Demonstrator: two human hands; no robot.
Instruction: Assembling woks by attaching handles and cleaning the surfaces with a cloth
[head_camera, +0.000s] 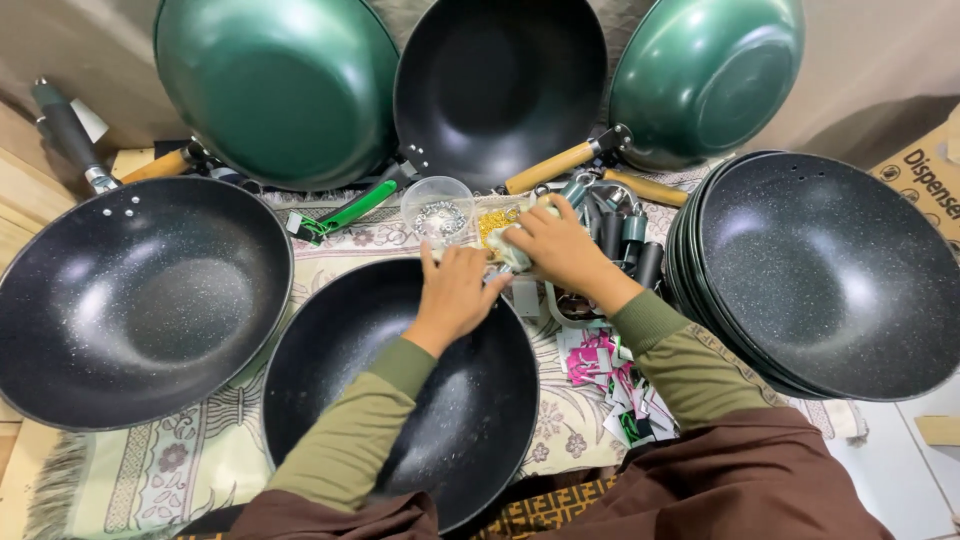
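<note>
Seemingly midway, the left hand (455, 290) pressed the far rim of a handleless black wok (400, 390), fingers spread flat; just beyond them, the right hand (560, 245) pinched a pale cloth (512, 250), loose handles (625, 235) unfitted beside its fingers.
</note>
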